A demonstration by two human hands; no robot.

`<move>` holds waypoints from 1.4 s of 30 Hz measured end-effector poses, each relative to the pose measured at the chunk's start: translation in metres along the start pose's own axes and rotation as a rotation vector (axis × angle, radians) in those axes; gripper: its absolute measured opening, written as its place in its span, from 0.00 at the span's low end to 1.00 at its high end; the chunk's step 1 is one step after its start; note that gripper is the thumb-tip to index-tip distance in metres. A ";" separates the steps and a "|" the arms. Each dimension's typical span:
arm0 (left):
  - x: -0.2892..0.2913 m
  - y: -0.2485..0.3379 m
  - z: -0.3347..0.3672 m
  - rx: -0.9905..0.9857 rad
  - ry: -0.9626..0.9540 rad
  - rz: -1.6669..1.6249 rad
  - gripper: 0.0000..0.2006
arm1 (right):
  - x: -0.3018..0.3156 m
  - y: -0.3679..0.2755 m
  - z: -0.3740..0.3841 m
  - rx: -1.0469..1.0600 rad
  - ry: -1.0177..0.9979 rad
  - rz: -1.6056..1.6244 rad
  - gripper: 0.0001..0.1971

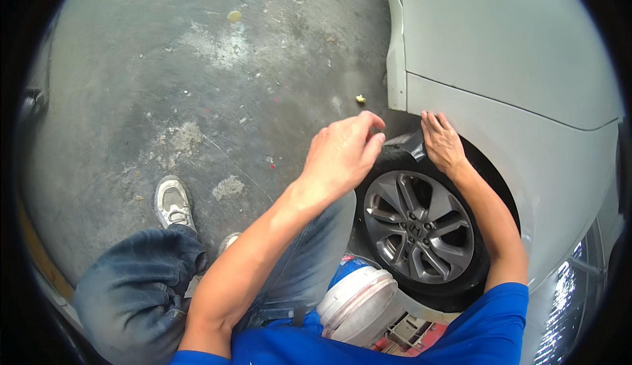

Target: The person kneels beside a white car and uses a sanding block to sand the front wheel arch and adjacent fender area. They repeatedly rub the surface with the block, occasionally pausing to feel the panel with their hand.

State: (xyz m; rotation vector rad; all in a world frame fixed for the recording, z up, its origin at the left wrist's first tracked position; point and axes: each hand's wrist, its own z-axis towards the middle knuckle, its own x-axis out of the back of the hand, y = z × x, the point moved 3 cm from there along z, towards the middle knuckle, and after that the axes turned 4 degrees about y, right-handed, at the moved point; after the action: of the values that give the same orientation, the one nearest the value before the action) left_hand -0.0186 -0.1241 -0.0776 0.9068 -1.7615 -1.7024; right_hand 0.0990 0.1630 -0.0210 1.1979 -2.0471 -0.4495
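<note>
A light silver-grey car fender (pixel 474 111) curves around a wheel (pixel 418 223) with a black tyre and grey spoked alloy rim. My right hand (pixel 444 144) lies on the edge of the wheel arch, its fingers stretched flat against the painted panel. Beside its palm, a dark grey shiny piece (pixel 416 147) shows over the top of the tyre; I cannot make out whether the hand touches it. To the left of the tyre hangs my left hand (pixel 342 153), fingers curled and thumb close to the index finger. Whatever lies inside those curled fingers is hidden.
A white bucket (pixel 359 299) stands between my legs and the wheel, near a red and grey object (pixel 411 332). The stained concrete floor (pixel 263 88) spreads to the left, with a small yellowish scrap (pixel 360 99) near the car. My shoe (pixel 174 201) rests on it.
</note>
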 end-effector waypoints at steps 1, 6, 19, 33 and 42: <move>-0.002 0.000 -0.003 -0.008 -0.003 -0.010 0.12 | -0.002 -0.008 0.001 0.002 0.017 -0.018 0.28; 0.014 -0.011 -0.004 0.041 0.015 0.064 0.13 | 0.009 0.001 0.003 0.003 -0.036 0.002 0.28; 0.036 -0.043 -0.016 0.124 0.024 0.120 0.13 | -0.022 -0.002 0.031 0.009 -0.046 -0.018 0.29; 0.072 -0.042 -0.011 0.147 0.141 0.073 0.12 | -0.011 0.025 0.053 -0.068 -0.162 -0.090 0.31; 0.076 -0.040 -0.011 0.154 0.180 0.064 0.11 | -0.003 0.035 0.055 -0.121 -0.184 -0.021 0.31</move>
State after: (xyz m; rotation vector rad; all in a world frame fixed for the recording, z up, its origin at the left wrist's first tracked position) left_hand -0.0544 -0.1890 -0.1227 1.0253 -1.7976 -1.4136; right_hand 0.0389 0.1805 -0.0388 1.1427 -2.1295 -0.7064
